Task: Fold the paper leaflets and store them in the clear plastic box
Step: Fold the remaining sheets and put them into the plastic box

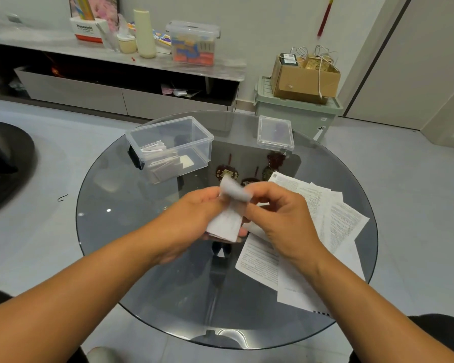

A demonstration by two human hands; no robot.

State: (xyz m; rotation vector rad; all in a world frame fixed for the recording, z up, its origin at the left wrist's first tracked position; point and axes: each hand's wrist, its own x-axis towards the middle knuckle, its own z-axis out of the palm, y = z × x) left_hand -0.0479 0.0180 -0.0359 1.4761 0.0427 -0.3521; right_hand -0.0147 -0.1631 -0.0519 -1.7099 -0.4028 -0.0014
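Above a round glass bench [121, 231], a person's left hand [194, 221] and right hand [281, 218] pinch a half-folded leaflet [227, 218], fingers [249, 212] curled around it to press the next crease. The clear plastic box [194, 137] sits open at far left, already holding folded leaflets [160, 159]; its lid [274, 133] rests far right, unfolded sheets [333, 218] waiting near right.

The room is evenly and brightly lit from overhead. Small white glints are seen on the glass tabletop [131, 231] near its left edge and along its near rim. Shadows are faint. The leaflet [227, 216] is motion-blurred. Straight lines are bowed toward the frame corners.
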